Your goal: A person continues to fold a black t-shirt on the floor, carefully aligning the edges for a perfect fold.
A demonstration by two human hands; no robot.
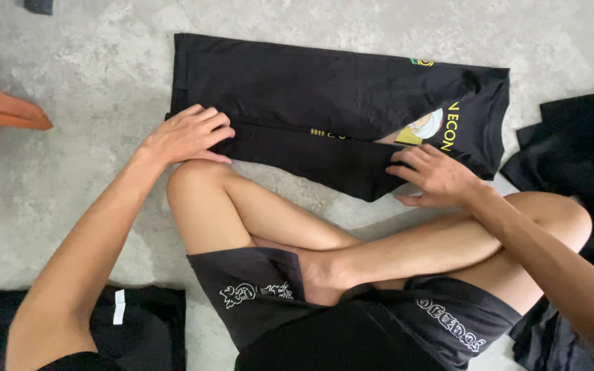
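Observation:
A black T-shirt with a yellow and white print lies on the concrete floor in front of me, its two long sides folded in toward the middle. My left hand presses flat on the near folded panel at the shirt's left end. My right hand rests on the same near panel toward the right end, fingers spread over the fold and thumb at its edge. Part of the print shows between the two folded panels. I sit cross-legged in black shorts, knees just below the shirt.
A heap of black garments lies at the right. More black clothing with white labels sits at the lower left. An orange object juts in at the left edge. The floor is grey concrete.

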